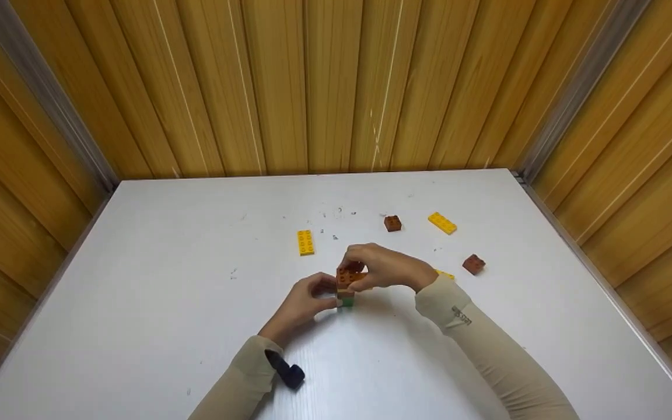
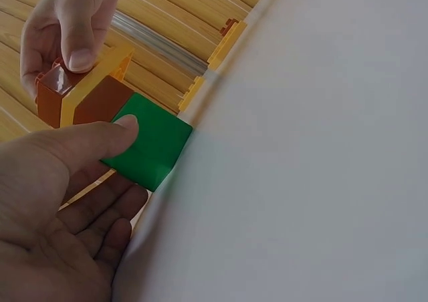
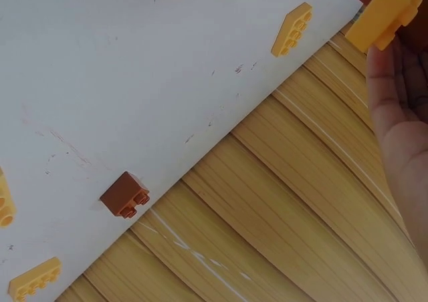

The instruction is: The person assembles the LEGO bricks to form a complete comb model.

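Note:
In front of me a small stack stands on the table: a green block (image 2: 160,141) at the bottom, a brown brick (image 2: 103,101) above it, then a yellow plate (image 2: 101,69), and another brown brick (image 2: 51,101) on top. My left hand (image 1: 300,302) holds the stack low down, its thumb on the green block and its fingers curled around the far side. With thumb and fingers, my right hand (image 1: 387,265) grips the top brown brick from the right. The yellow plate juts out past the bricks under that hand.
On the white table (image 1: 167,291) lie a yellow plate (image 1: 305,244) beyond the stack, a brown brick (image 1: 392,223), another yellow plate (image 1: 442,223) and a reddish-brown brick (image 1: 473,264) to the right. One more yellow plate (image 1: 445,274) is partly hidden by the right wrist. Wood-patterned walls (image 1: 330,87) enclose the table.

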Demonstrator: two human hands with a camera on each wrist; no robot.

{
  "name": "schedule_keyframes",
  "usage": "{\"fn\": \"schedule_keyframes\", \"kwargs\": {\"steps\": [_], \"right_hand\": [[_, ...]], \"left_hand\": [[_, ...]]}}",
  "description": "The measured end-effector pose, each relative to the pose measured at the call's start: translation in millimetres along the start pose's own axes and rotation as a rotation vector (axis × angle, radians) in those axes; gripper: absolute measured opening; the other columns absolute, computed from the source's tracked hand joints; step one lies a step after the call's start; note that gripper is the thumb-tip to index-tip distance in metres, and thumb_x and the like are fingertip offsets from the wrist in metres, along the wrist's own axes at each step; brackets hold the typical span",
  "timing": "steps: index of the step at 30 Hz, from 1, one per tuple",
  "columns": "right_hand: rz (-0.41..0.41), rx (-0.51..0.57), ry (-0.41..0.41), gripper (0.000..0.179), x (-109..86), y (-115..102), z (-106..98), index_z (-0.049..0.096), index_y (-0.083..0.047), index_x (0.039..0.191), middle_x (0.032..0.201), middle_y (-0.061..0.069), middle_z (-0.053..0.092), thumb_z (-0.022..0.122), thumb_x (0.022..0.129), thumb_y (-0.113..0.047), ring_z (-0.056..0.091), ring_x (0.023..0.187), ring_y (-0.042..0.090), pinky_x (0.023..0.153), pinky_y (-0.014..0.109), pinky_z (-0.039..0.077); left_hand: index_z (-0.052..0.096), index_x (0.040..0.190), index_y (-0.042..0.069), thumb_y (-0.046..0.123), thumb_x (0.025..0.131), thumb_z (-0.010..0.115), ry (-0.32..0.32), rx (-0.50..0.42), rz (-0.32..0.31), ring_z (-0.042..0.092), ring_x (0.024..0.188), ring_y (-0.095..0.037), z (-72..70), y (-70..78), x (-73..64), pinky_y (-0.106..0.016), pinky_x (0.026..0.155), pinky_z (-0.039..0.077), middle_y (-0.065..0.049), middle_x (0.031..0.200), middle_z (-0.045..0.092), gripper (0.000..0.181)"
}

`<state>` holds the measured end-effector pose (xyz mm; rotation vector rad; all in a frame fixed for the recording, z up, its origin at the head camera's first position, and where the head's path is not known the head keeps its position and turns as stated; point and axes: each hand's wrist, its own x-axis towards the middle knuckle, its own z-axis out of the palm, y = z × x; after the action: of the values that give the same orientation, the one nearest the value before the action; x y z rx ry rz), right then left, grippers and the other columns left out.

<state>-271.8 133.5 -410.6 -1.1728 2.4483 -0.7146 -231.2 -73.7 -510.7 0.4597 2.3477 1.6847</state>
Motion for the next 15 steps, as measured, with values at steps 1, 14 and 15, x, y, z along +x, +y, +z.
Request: {"fn": "schedule_keyframes", "kwargs": {"steps": [1,14,15], "right_hand": [[-0.009,0.003,0.005,0.028,0.2,0.3,0.4,0.064,-0.007,0.108,0.106,0.004,0.063,0.074,0.083,-0.012,0.062,0.098,0.016,0.089,0.038,0.053],[0.003,0.028,0.010,0.028,-2.4,3.0,2.4,0.064,-0.005,0.109,0.105,0.006,0.062,0.072,0.083,-0.009,0.060,0.097,0.018,0.091,0.041,0.052],[-0.002,0.028,0.007,0.028,-2.7,3.1,2.4,0.064,-0.005,0.110,0.105,0.006,0.062,0.072,0.083,-0.010,0.060,0.097,0.018,0.091,0.041,0.052]], "left_hand": [[0.063,0.115,0.011,0.016,0.082,0.075,0.001,-0.001,-0.001,0.062,0.107,-0.020,-0.3,0.3,-0.2,-0.040,0.100,0.046,-0.005,0.114,0.068,0.035],[0.063,0.114,0.010,0.016,0.082,0.075,-0.006,0.001,0.004,0.063,0.107,-0.020,-0.5,1.8,-0.5,-0.040,0.100,0.046,-0.005,0.114,0.067,0.035],[0.063,0.114,0.010,0.015,0.082,0.075,-0.006,-0.002,0.004,0.062,0.107,-0.020,-0.5,1.5,-1.0,-0.040,0.100,0.046,-0.006,0.114,0.067,0.035]]}}
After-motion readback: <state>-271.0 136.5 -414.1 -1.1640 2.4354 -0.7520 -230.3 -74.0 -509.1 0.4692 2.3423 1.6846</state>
